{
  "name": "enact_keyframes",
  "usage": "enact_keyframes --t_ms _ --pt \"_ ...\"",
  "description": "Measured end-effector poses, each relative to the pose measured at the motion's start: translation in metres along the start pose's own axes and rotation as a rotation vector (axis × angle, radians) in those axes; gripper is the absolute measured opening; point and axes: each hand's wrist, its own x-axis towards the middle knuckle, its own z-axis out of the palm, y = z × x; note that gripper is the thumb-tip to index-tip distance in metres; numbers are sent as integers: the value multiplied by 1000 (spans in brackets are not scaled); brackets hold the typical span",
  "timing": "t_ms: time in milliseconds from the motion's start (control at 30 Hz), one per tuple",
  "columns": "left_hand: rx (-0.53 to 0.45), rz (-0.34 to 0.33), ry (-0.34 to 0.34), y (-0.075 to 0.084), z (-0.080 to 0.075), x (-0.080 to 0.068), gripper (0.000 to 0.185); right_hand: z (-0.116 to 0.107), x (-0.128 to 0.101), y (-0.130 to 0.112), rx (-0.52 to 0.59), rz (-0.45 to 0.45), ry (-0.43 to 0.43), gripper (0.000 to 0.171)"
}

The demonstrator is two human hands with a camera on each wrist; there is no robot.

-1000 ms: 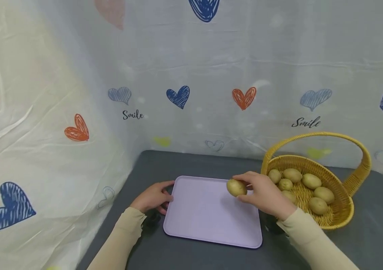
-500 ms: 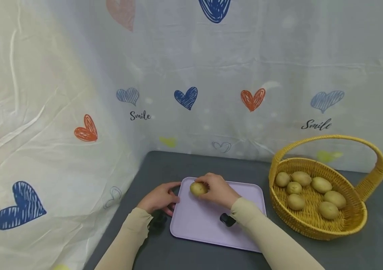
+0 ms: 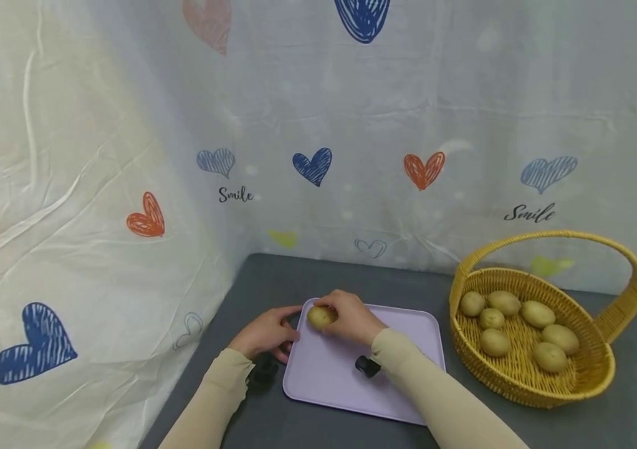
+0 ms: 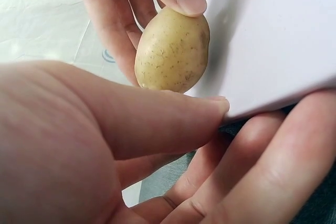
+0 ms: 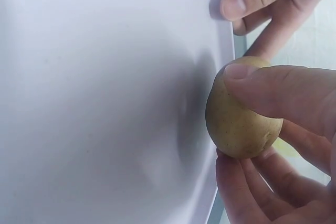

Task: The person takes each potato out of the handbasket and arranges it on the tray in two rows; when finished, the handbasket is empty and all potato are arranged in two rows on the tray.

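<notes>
My right hand (image 3: 353, 319) grips a yellow-brown potato (image 3: 320, 318) close over the far left corner of a pale lilac tray (image 3: 341, 385). In the right wrist view, the thumb lies on one side of the potato (image 5: 239, 116) and the fingertips are at its other side. At the tray's left edge, my left hand (image 3: 265, 333) pinches the rim. The left wrist view has its thumb on top of the rim and its fingers curled beneath. Beside that thumb, the held potato (image 4: 173, 53) appears just past the hand.
To the right of the tray stands a yellow wicker basket (image 3: 604, 374) with a tall arched handle, holding several potatoes (image 3: 560, 340). Both stand on a dark grey table (image 3: 397, 284). A white sheet with printed hearts (image 3: 380, 112) hangs behind and at the left.
The right hand has carried the potato leftwards across the tray, from beside the basket to the far left corner, and lowered it. The left hand stays at the tray's left edge.
</notes>
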Motion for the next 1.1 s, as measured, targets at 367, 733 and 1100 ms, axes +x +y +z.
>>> enact_keyframes --t_ms 367,733,1100 --pt "18 9 -23 8 8 6 70 -2 -5 6 0 36 1 56" --pt "32 10 -24 13 11 11 71 -11 -14 9 12 72 38 59" --pt "7 0 -11 0 0 0 72 -47 -62 -10 1 34 38 55"
